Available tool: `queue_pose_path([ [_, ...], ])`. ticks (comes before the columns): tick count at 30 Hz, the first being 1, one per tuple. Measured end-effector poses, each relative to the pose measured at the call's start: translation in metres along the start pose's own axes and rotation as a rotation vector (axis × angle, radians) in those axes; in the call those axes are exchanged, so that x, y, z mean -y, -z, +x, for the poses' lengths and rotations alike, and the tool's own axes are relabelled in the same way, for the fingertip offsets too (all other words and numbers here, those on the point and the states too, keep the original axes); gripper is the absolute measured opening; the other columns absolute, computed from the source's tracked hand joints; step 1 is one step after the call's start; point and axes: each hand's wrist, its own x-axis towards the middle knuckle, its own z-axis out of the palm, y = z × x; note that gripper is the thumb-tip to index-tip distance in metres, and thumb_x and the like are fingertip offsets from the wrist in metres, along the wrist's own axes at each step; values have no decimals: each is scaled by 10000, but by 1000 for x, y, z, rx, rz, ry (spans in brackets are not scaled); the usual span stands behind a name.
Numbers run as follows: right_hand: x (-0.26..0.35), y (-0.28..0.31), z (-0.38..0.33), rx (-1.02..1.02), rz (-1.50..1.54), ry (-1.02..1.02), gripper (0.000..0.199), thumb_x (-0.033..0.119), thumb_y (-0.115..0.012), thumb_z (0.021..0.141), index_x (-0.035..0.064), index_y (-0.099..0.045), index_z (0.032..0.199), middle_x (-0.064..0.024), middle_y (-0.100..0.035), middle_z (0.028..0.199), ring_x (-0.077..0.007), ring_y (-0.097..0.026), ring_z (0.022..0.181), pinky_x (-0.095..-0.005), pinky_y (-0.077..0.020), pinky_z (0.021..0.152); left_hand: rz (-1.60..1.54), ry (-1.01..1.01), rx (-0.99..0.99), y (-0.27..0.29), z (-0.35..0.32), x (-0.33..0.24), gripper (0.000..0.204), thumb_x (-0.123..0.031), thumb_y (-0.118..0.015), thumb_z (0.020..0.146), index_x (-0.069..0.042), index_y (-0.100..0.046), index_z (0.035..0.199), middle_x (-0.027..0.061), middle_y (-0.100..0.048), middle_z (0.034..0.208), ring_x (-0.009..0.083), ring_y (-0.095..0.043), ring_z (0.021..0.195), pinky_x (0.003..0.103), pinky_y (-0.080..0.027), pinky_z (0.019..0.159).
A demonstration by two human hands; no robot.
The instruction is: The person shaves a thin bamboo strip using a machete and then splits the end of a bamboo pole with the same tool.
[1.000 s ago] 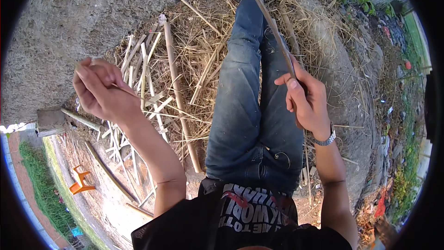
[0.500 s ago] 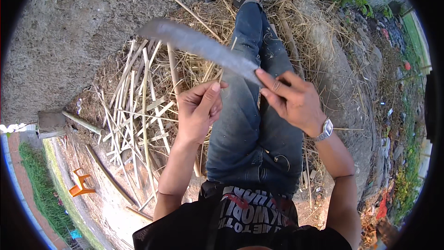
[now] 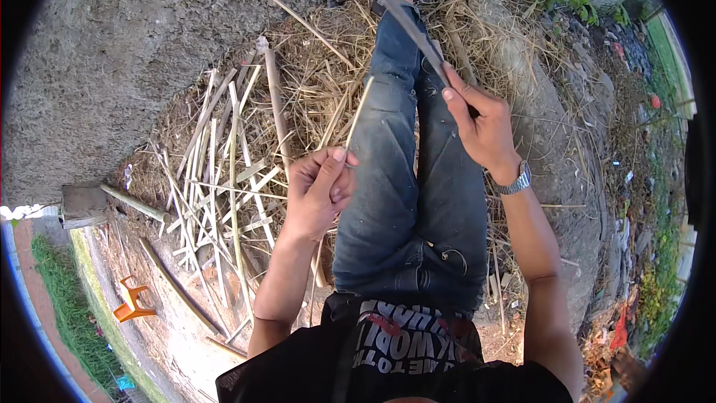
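Observation:
Between the thumb and fingers of my left hand (image 3: 322,183) is a thin pale strip (image 3: 361,112), perhaps split bamboo, tilted up and away over my legs. My right hand (image 3: 481,121) grips a long machete (image 3: 403,19). Its handle is hidden in the fingers, and its narrow edge shows as the blade slants up and left past the top of the picture. The blade and the strip are apart. Beneath both hands my outstretched legs in blue jeans (image 3: 380,186) lie on the ground.
Left of my legs lies a loose heap of split strips (image 3: 224,179), with a thicker pole (image 3: 276,101) beside it. Straw and shavings (image 3: 477,22) surround my feet. A block (image 3: 83,205) and an orange plastic chair (image 3: 134,300) stand at the left. A large rock (image 3: 556,134) is at the right.
My right hand has moved up and right, turning the machete from broad side to edge-on and away from the strip. My left hand stays nearly in place; its strip now shows in full.

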Motion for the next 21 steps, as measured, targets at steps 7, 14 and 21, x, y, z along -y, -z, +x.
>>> queue_pose_path([
  [7, 44, 0, -34, 128, 713, -339, 607, 119, -703, 959, -3, -460, 1502, -21, -697, 855, -3, -496, 530, -184, -388, 480, 405, -923, -577, 37, 41, -70, 295, -228, -441, 1104, -52, -628, 958, 77, -640, 711, 92, -522, 493, 206, -391, 423],
  [14, 70, -23, -42, 50, 617, -163, 711, 27, -738, 882, -67, -404, 1502, -57, -721, 1113, 18, -419, 527, -156, -330, 492, 419, -1208, -648, -8, 48, -58, 190, -120, -528, 1052, 51, -609, 1034, 242, -723, 1001, 250, -753, 760, 343, -671, 675],
  [21, 52, -31, -35, -4, 498, -102, 769, 26, -766, 835, -55, -397, 1505, -53, -760, 986, 2, -418, 534, -191, -369, 511, 271, -746, -488, -50, 19, 45, 257, -193, -563, 1050, 62, -568, 1081, 215, -704, 985, 273, -750, 859, 378, -670, 730],
])
